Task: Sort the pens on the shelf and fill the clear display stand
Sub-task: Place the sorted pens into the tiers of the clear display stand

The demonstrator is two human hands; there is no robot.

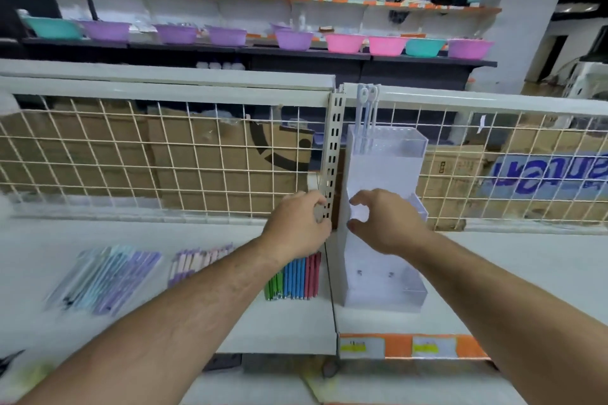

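The clear display stand (383,171) stands upright on the white shelf (493,273), with two pale blue pens (367,115) in its top tier. My right hand (385,223) hovers in front of the stand's middle, thumb and fingers curved apart with nothing visible between them. My left hand (299,227) is at the slotted upright post (334,154) just left of the stand, fingers curled; what they hold is unclear. Below that hand lies a row of green, blue and red pens (296,279). Further left lie a pink-purple pen pack (197,261) and a blue-purple pen pack (105,276).
A wire grid back panel (164,154) runs behind the shelf, with cardboard boxes (204,154) beyond it. Orange price-tag strip (411,345) marks the shelf's front edge. Coloured plastic basins (296,39) line a far shelf.
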